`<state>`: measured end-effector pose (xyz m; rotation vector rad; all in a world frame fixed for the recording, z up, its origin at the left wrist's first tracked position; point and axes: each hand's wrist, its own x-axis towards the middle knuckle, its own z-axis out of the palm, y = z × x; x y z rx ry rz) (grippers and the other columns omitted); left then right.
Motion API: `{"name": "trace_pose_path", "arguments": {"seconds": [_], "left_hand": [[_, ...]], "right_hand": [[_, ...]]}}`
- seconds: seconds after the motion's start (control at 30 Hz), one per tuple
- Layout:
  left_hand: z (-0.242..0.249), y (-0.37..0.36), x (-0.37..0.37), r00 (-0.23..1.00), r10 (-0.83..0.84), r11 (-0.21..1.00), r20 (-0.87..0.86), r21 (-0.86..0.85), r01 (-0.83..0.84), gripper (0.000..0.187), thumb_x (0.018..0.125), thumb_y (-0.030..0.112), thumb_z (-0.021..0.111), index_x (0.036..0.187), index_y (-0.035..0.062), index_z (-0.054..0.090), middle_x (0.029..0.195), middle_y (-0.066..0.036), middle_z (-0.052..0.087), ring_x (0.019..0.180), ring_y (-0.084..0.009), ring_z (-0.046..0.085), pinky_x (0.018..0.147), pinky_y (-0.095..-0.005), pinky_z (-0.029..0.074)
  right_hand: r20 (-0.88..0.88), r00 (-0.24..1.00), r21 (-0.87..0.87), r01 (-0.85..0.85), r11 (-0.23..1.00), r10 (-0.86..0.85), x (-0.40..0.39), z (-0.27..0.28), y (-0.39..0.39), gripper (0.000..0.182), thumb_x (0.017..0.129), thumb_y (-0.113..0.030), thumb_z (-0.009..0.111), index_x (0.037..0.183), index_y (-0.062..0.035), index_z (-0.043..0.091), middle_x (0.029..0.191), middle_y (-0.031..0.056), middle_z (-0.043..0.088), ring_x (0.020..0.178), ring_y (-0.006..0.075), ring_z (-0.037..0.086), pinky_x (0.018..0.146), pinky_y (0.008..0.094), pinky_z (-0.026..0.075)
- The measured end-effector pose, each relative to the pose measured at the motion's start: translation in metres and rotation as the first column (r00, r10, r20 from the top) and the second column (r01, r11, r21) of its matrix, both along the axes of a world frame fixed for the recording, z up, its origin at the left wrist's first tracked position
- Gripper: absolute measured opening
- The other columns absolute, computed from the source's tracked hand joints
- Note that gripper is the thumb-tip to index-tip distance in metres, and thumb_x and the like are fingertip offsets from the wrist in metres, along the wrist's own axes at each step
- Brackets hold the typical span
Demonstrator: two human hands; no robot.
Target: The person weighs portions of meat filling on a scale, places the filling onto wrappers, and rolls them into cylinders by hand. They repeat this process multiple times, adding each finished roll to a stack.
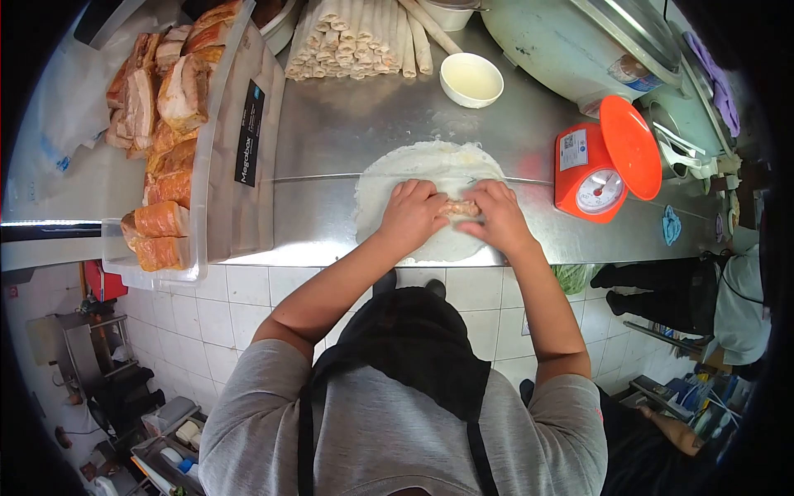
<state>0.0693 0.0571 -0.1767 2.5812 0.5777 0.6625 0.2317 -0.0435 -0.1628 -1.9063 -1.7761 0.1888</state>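
A round, thin white wrapper (380, 186) lies flat on the steel counter in front of me. On its middle sits a short strip of pale brownish filling (459, 208). My left hand (412, 217) grips the left end of the filling, fingers curled and pressed together. At the right end, my right hand (499, 217) has its fingers bent around the filling, with the thumb below it. The undersides of both hands' fingers are hidden.
On the steel counter (318, 149) stand a clear bin (240, 165) of meat slabs at left, stacked rolls (351, 41) and a white bowl (471, 81) behind, and a red scale (589, 174) at right. Other people (740, 298) stand at the right.
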Motion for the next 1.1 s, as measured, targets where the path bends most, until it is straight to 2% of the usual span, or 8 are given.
{"name": "trace_pose_path", "arguments": {"seconds": [0.23, 0.37, 0.53, 0.63, 0.73, 0.83, 1.03, 1.1], "left_hand": [[-0.008, 0.010, -0.008, 0.996, -0.071, 0.992, -0.047, -0.111, 0.066, 0.035, 0.064, 0.019, 0.069, 0.097, 0.0091, 0.062, 0.094, -0.004, 0.052, 0.095, -0.0229, 0.046, 0.085, -0.0368, 0.035], [0.005, 0.011, -0.013, 0.997, -0.068, 0.997, 0.035, -0.029, 0.069, 0.034, 0.066, 0.019, 0.069, 0.098, 0.0087, 0.062, 0.094, -0.005, 0.052, 0.094, -0.0237, 0.046, 0.085, -0.0363, 0.035], [-0.005, 0.019, -0.023, 0.995, -0.084, 0.987, -0.047, -0.140, 0.077, 0.039, 0.065, 0.020, 0.069, 0.101, 0.0074, 0.060, 0.096, -0.007, 0.051, 0.095, -0.0257, 0.046, 0.086, -0.0364, 0.034], [-0.003, 0.019, -0.026, 0.995, -0.082, 0.991, 0.052, -0.102, 0.087, 0.039, 0.065, 0.018, 0.069, 0.101, 0.0073, 0.060, 0.095, -0.007, 0.052, 0.094, -0.0261, 0.047, 0.085, -0.0368, 0.035], [-0.003, 0.013, -0.022, 0.997, -0.031, 0.996, 0.068, -0.076, 0.037, 0.039, 0.065, 0.016, 0.069, 0.101, 0.0062, 0.059, 0.095, -0.007, 0.052, 0.094, -0.0267, 0.047, 0.086, -0.0375, 0.035], [-0.010, 0.017, -0.024, 0.997, -0.067, 0.984, -0.031, -0.165, 0.061, 0.043, 0.063, 0.016, 0.070, 0.102, 0.0049, 0.058, 0.098, -0.009, 0.051, 0.095, -0.0272, 0.047, 0.085, -0.0364, 0.037], [0.005, 0.019, -0.034, 0.994, 0.048, 0.998, 0.097, 0.031, -0.051, 0.035, 0.063, 0.015, 0.070, 0.095, 0.0039, 0.061, 0.092, -0.008, 0.054, 0.089, -0.0264, 0.049, 0.079, -0.0341, 0.040], [-0.005, 0.020, -0.039, 0.999, 0.028, 0.999, 0.045, -0.046, -0.026, 0.037, 0.062, 0.015, 0.071, 0.096, 0.0040, 0.061, 0.094, -0.009, 0.054, 0.091, -0.0268, 0.049, 0.080, -0.0342, 0.040]], "right_hand": [[-0.052, 0.997, 0.008, -0.049, 0.999, 0.050, 0.014, -0.012, -0.001, 0.030, 0.064, -0.020, 0.071, 0.091, -0.0096, 0.064, 0.092, 0.0045, 0.054, 0.092, 0.0226, 0.049, 0.081, 0.0343, 0.038], [-0.134, 0.991, 0.044, -0.016, 0.999, 0.021, 0.008, 0.001, -0.002, 0.029, 0.063, -0.019, 0.071, 0.090, -0.0097, 0.064, 0.090, 0.0046, 0.054, 0.091, 0.0229, 0.049, 0.080, 0.0335, 0.038], [-0.102, 0.993, -0.014, -0.068, 0.998, 0.066, 0.016, -0.017, -0.006, 0.034, 0.062, -0.022, 0.072, 0.093, -0.0109, 0.063, 0.093, 0.0044, 0.053, 0.092, 0.0235, 0.047, 0.080, 0.0355, 0.037], [-0.053, 0.998, 0.047, 0.042, 0.998, -0.040, -0.003, 0.005, -0.002, 0.033, 0.063, -0.022, 0.071, 0.092, -0.0123, 0.063, 0.093, 0.0025, 0.054, 0.092, 0.0223, 0.047, 0.081, 0.0365, 0.036], [0.052, 0.999, 0.020, -0.017, 1.000, 0.016, -0.026, 0.006, 0.013, 0.033, 0.062, -0.023, 0.071, 0.092, -0.0131, 0.063, 0.093, 0.0021, 0.054, 0.093, 0.0219, 0.047, 0.081, 0.0360, 0.035], [0.081, 0.996, -0.034, -0.027, 0.999, 0.030, -0.028, -0.013, 0.018, 0.038, 0.060, -0.024, 0.072, 0.096, -0.0137, 0.063, 0.092, 0.0020, 0.053, 0.093, 0.0211, 0.046, 0.080, 0.0348, 0.034], [0.082, 0.997, -0.003, -0.018, 1.000, 0.018, -0.036, 0.001, 0.022, 0.036, 0.061, -0.026, 0.071, 0.095, -0.0154, 0.063, 0.090, 0.0011, 0.052, 0.088, 0.0194, 0.048, 0.080, 0.0342, 0.033], [0.107, 0.992, -0.025, -0.065, 0.998, 0.067, -0.037, -0.005, 0.026, 0.036, 0.061, -0.026, 0.071, 0.095, -0.0147, 0.063, 0.090, 0.0020, 0.053, 0.087, 0.0201, 0.048, 0.079, 0.0342, 0.033]]}}
